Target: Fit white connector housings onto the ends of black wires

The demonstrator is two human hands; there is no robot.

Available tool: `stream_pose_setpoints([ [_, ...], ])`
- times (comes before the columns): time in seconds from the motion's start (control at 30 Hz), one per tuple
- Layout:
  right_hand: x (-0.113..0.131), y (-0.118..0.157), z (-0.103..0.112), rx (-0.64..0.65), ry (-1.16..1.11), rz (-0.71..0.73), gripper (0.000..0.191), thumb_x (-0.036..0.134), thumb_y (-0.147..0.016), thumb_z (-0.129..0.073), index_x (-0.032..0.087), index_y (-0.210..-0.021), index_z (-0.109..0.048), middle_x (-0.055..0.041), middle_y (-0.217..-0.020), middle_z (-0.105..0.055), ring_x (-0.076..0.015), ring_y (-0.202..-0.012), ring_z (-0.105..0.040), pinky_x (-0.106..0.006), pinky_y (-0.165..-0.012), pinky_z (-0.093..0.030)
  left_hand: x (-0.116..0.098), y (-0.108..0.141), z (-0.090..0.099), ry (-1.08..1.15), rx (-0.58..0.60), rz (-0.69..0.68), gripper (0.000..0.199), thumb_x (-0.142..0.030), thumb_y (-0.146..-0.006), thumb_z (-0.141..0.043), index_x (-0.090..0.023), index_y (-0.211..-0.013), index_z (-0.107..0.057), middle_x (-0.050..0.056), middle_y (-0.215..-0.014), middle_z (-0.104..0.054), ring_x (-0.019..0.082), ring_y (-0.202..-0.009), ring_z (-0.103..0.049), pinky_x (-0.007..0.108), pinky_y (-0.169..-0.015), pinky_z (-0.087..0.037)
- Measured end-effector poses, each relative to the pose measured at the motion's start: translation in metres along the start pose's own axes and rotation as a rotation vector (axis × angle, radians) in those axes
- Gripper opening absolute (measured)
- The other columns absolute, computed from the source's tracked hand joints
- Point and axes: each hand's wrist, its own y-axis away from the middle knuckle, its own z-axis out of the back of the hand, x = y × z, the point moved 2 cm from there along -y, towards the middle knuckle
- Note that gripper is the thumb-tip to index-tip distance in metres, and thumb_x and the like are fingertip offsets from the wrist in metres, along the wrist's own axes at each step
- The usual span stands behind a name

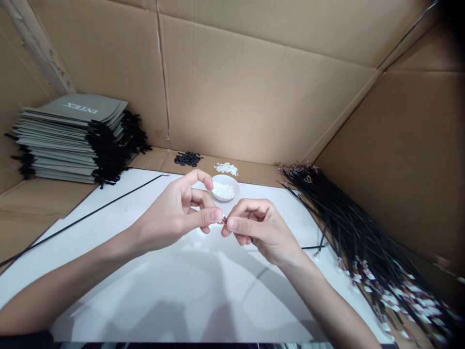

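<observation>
My left hand [178, 211] and my right hand [263, 232] meet over the white table. My right thumb and fingers are closed on the thin coloured wire ends [224, 221] of a black cable. Part of that black cable [313, 247] shows to the right of my hand; the hand hides much of the rest. At the wire tips, my left thumb and a finger pinch a small white connector, mostly covered by the fingertips. Just beyond my fingers stands a white bowl [237, 190] holding small white pieces [222, 190].
Behind the bowl lie piles of white pieces [226, 168] and short black tubes [188, 158]. A black cable [98, 209] crosses the table's left side. Many black cables [341, 218] lie at right. Grey printed sheets [61, 140] are stacked at left. Cardboard walls [269, 87] surround the table.
</observation>
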Motion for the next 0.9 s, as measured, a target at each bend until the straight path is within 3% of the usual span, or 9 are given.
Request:
stream_pose_setpoints([
  [0.23,0.003,0.000,-0.004,-0.082,0.095,0.046,0.012,0.025,-0.076,-0.082,0.018,-0.070,-0.074,-0.0017,-0.066,-0.074,-0.0065,-0.045,-0.052,-0.017,-0.043,-0.041,-0.005,0.008,-0.006,-0.171,-0.109,-0.012,0.036,-0.016,-0.080,-0.072,-0.022,-0.094,-0.040,-0.008,-0.065,-0.065,0.009,-0.057,-0.059,0.017,-0.056,-0.048],
  [0.5,0.008,0.006,-0.014,-0.209,0.138,0.136,0.013,0.024,-0.071,-0.085,0.017,-0.068,-0.075,0.0016,-0.054,-0.065,-0.0055,-0.043,-0.050,-0.015,-0.041,-0.040,-0.005,0.012,-0.013,-0.312,-0.248,-0.146,0.027,-0.018,-0.085,-0.068,-0.022,-0.091,-0.042,-0.008,-0.068,-0.065,0.010,-0.065,-0.064,0.020,-0.064,-0.052],
  [0.7,0.006,0.002,-0.006,-0.130,0.050,0.126,0.011,0.027,-0.085,-0.078,0.019,-0.077,-0.075,-0.0013,-0.076,-0.075,-0.0038,-0.048,-0.053,-0.014,-0.045,-0.042,-0.003,0.000,-0.002,-0.065,-0.112,-0.100,0.032,-0.023,-0.084,-0.074,-0.021,-0.104,-0.049,-0.005,-0.070,-0.070,0.009,-0.060,-0.063,0.017,-0.060,-0.051],
  [0.9,0.006,0.001,-0.002,-0.096,-0.007,0.075,0.012,0.028,-0.086,-0.078,0.019,-0.078,-0.074,-0.0012,-0.077,-0.075,-0.0037,-0.049,-0.053,-0.014,-0.046,-0.041,-0.002,-0.002,0.002,-0.011,-0.088,-0.080,0.030,-0.028,-0.086,-0.075,-0.020,-0.108,-0.056,-0.004,-0.073,-0.072,0.008,-0.064,-0.065,0.015,-0.062,-0.052],
])
